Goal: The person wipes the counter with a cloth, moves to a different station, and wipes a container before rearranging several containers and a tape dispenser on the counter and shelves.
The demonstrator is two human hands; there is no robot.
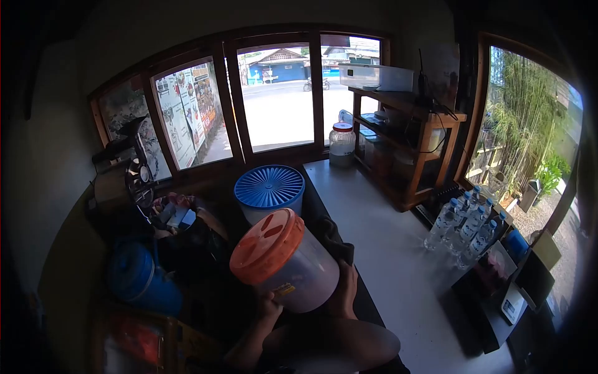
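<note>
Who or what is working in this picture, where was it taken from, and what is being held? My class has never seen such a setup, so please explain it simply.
There is no robot here: a person works with two bare hands. The single picture comes from a camera worn on the head, looking forward and down.

The left hand and right hand hold a tilted, see-through plastic tub with an orange lid. Just beyond it is a round tub with a ridged blue lid.

On the pale, smooth tabletop to the right stand clear plastic bottles with blue caps, a brown wooden shelf unit and a clear jar with a red lid.
</note>
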